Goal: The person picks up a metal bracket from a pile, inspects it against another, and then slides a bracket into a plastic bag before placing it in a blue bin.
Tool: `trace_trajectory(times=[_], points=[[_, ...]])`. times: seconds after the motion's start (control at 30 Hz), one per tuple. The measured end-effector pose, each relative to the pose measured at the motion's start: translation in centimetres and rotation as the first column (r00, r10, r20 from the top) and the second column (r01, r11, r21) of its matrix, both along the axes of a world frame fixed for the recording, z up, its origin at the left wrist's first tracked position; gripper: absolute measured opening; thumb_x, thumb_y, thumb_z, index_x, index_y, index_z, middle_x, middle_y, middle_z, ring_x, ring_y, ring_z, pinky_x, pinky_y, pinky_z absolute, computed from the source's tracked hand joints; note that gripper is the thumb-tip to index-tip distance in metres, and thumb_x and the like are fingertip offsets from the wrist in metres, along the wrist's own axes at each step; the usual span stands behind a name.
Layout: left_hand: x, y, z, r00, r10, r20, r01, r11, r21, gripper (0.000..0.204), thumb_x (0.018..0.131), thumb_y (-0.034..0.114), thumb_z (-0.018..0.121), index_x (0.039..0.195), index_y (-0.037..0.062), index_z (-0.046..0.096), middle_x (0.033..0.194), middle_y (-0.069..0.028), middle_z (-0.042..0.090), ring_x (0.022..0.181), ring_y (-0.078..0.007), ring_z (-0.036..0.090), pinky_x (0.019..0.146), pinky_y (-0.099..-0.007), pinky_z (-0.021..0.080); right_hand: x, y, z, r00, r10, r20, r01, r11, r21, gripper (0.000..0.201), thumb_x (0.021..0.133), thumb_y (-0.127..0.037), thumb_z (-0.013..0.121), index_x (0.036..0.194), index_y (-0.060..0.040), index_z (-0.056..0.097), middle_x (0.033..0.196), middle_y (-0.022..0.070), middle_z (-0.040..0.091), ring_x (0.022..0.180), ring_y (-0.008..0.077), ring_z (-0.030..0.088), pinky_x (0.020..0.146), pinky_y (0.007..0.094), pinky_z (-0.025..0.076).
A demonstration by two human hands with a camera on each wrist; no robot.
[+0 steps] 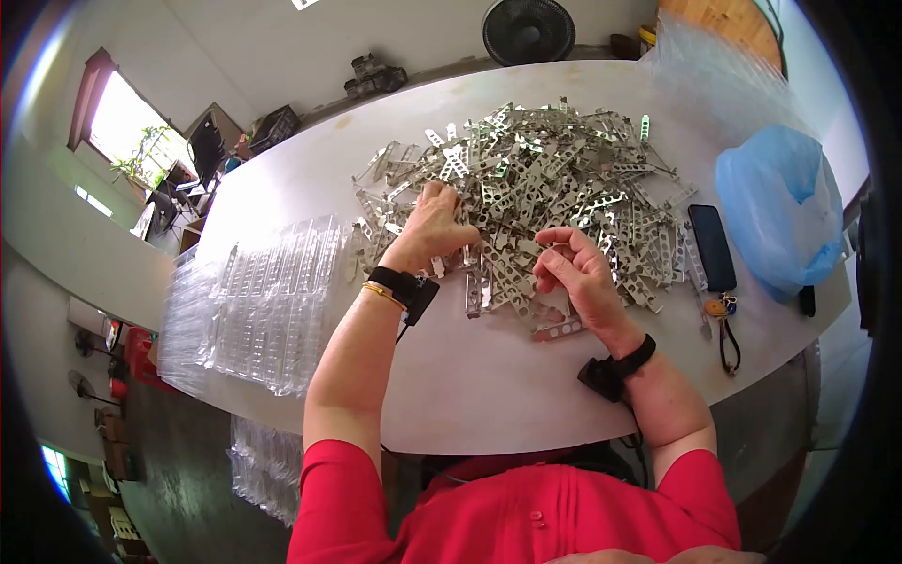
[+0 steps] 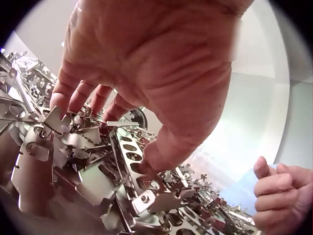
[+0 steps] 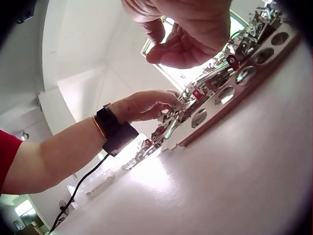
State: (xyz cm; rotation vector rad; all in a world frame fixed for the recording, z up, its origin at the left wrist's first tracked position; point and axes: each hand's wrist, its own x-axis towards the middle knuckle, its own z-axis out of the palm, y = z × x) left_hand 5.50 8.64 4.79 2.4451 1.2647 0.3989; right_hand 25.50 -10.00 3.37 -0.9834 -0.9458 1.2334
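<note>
Thin silvery metal pieces with round holes lie in a tangled pile (image 1: 545, 179). At its near left side, the left hand (image 1: 432, 235) reaches in palm down. The left wrist view shows this hand (image 2: 146, 63) with fingers spread among the pieces and the thumb against a perforated strip (image 2: 129, 156); no piece is seen pinched. The right hand (image 1: 583, 282) hovers over the pile's near edge, fingers loosely curled, and nothing shows in it. Below it a perforated strip (image 1: 564, 329) lies near the pile; the right wrist view shows this strip (image 3: 255, 65) close up, under the hand (image 3: 190, 29).
Clear plastic trays (image 1: 272, 310) are stacked at the table's left. On the right are a phone (image 1: 712, 247), keys (image 1: 721, 306) with a strap, and a blue plastic bag (image 1: 780, 197). More clear plastic (image 1: 719, 75) lies at the far right; a black fan (image 1: 528, 32) stands beyond the table.
</note>
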Motion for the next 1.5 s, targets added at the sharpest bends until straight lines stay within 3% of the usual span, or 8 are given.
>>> trace_trajectory(times=[0.33, 0.57, 0.73, 1.13, 1.2, 1.23, 1.33, 1.5], points=[[-1.1, -2.4, 2.4, 1.0, -0.029, 0.001, 0.029, 0.989, -0.143, 0.054, 0.065, 0.022, 0.069, 0.109, -0.0051, 0.054, 0.113, -0.0244, 0.052, 0.113, -0.0382, 0.052, 0.096, -0.0417, 0.046, -0.1, 0.0, -0.3, 0.998, 0.008, 0.054, -0.009, 1.0, 0.021, 0.024, 0.1, -0.013, 0.056, 0.122, -0.0029, 0.056, 0.089, 0.0032, 0.065, 0.076, 0.0083, 0.062, 0.07, 0.0235, 0.053], [-2.6, -3.0, 1.4, 0.996, -0.081, -0.044, 0.077, 0.994, -0.083, 0.04, 0.067, 0.016, 0.066, 0.101, -0.0012, 0.054, 0.105, -0.022, 0.055, 0.103, -0.0389, 0.053, 0.091, -0.0446, 0.045, -0.3, 0.0, -0.3, 0.999, 0.016, 0.032, -0.015, 1.0, -0.009, 0.024, 0.1, -0.012, 0.056, 0.122, -0.0027, 0.056, 0.089, 0.0027, 0.064, 0.078, 0.0078, 0.062, 0.07, 0.0235, 0.053], [-3.8, -4.3, 1.2, 0.96, -0.281, -0.004, 0.281, 0.958, 0.056, 0.033, 0.068, 0.014, 0.067, 0.099, 0.0035, 0.058, 0.102, -0.0173, 0.055, 0.1, -0.0365, 0.054, 0.086, -0.0421, 0.046, -0.4, -0.1, -0.2, 0.999, 0.017, 0.037, -0.017, 1.0, -0.001, 0.024, 0.1, -0.011, 0.055, 0.122, -0.0026, 0.056, 0.089, 0.0026, 0.064, 0.077, 0.0077, 0.061, 0.072, 0.0235, 0.053], [-5.4, -8.4, 2.3, 0.937, -0.335, -0.101, 0.34, 0.94, 0.03, 0.028, 0.076, 0.004, 0.061, 0.104, 0.0038, 0.063, 0.108, -0.0147, 0.059, 0.109, -0.0351, 0.056, 0.095, -0.041, 0.048, -0.6, 0.1, -0.4, 0.999, 0.018, 0.043, -0.018, 1.0, -0.002, 0.024, 0.1, -0.012, 0.055, 0.122, -0.0027, 0.055, 0.088, 0.0028, 0.065, 0.074, 0.0084, 0.061, 0.069, 0.0234, 0.051], [-5.6, -8.4, 2.3, 0.971, -0.224, 0.088, 0.225, 0.974, 0.004, 0.025, 0.081, 0.003, 0.059, 0.105, 0.0041, 0.065, 0.107, -0.0141, 0.063, 0.1, -0.0336, 0.063, 0.086, -0.0399, 0.052, -0.3, 0.0, -0.2, 0.999, 0.01, 0.036, -0.009, 1.0, -0.015, 0.024, 0.1, -0.012, 0.055, 0.122, -0.0025, 0.055, 0.088, 0.0028, 0.065, 0.073, 0.0084, 0.061, 0.069, 0.0234, 0.051], [-5.9, -7.9, 1.9, 0.962, -0.199, 0.186, 0.168, 0.971, 0.17, 0.023, 0.084, 0.002, 0.057, 0.105, 0.0047, 0.066, 0.104, -0.0148, 0.067, 0.091, -0.0327, 0.067, 0.08, -0.0401, 0.054, -0.2, 0.0, -0.2, 0.999, 0.002, 0.049, -0.002, 1.0, 0.005, 0.024, 0.1, -0.012, 0.055, 0.122, -0.0024, 0.055, 0.088, 0.0029, 0.065, 0.073, 0.0084, 0.061, 0.068, 0.0233, 0.051], [-8.7, -6.4, 2.6, 0.974, 0.133, 0.185, -0.152, 0.984, 0.091, 0.023, 0.087, 0.005, 0.057, 0.107, 0.0019, 0.066, 0.105, -0.0188, 0.067, 0.098, -0.0344, 0.067, 0.085, -0.04, 0.052, -0.4, 0.1, -0.5, 1.0, 0.012, 0.024, -0.012, 1.0, 0.007, 0.025, 0.099, -0.012, 0.055, 0.122, -0.0023, 0.055, 0.087, 0.003, 0.065, 0.073, 0.0084, 0.061, 0.068, 0.0231, 0.051], [-11.8, -5.4, 1.1, 0.968, 0.251, 0.021, -0.251, 0.96, 0.123, 0.03, 0.086, 0.014, 0.061, 0.112, -0.0028, 0.065, 0.114, -0.0225, 0.063, 0.105, -0.0338, 0.063, 0.092, -0.0406, 0.049, -0.4, 0.2, -0.5, 0.999, 0.009, 0.038, -0.01, 1.0, 0.009, 0.025, 0.1, -0.013, 0.056, 0.122, -0.001, 0.055, 0.087, 0.0033, 0.065, 0.072, 0.0085, 0.061, 0.067, 0.0229, 0.05]])
